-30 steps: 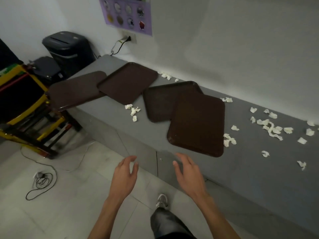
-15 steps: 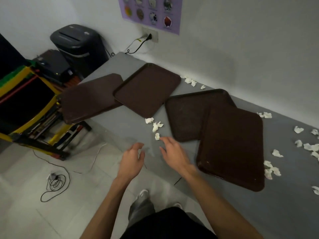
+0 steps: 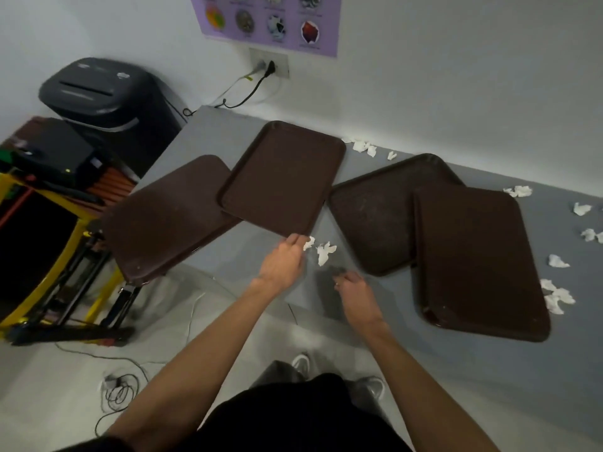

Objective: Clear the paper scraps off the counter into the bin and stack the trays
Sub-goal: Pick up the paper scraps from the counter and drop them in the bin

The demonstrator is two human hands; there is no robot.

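Illumination is dim, cool and diffuse; the wall point(image 3: 456, 76) is the brightest surface. A soft shadow falls on the counter point(image 3: 473, 370) beneath the right hand point(image 3: 357, 293), whose fingers are motion-blurred. Wide-angle distortion bends lines toward the frame edges, and detail is soft throughout.

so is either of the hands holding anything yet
The left hand pinches one edge of a paper scrap in its fingertips. Whether the right hand holds anything cannot be told.

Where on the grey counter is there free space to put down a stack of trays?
Bare grey counter lies along the near edge, below the rightmost brown plastic tray. A smaller bare patch sits at the far left corner, behind the second brown tray. White paper scraps crowd the right side.
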